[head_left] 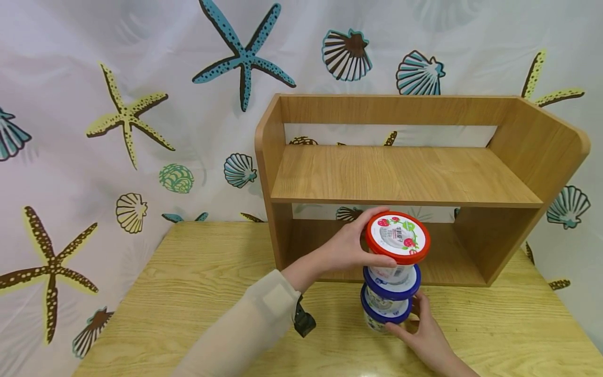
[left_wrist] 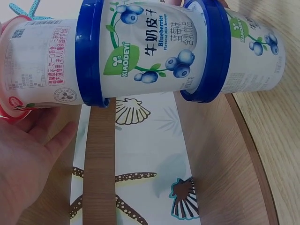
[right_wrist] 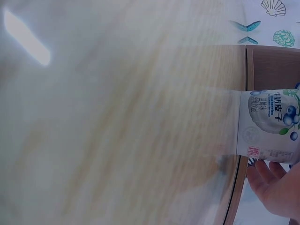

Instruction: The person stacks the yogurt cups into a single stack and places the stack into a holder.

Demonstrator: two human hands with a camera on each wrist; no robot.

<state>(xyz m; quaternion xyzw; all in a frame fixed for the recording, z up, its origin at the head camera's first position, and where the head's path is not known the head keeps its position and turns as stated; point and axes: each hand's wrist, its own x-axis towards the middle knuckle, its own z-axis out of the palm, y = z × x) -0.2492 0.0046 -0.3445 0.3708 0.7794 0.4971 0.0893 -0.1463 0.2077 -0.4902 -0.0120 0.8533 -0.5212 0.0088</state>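
Three round paper tubs stand in one upright stack. On top is a red-lidded tub with strawberries on its lid; my left hand grips it, thumb in front and fingers behind. Below it sits a blue-lidded tub printed with blueberries. The lowest blue-lidded tub has its base on the table. Around that lowest tub my right hand is curled, thumb on the near side and fingers on the far right. Part of the right hand's fingers is hidden behind the tub in the head view.
A two-level wooden shelf stands just behind the stack, its lower compartment facing the tubs. The light wooden table extends to both sides. A curtain with starfish and shells hangs behind. A dark strap with a buckle circles the left wrist.
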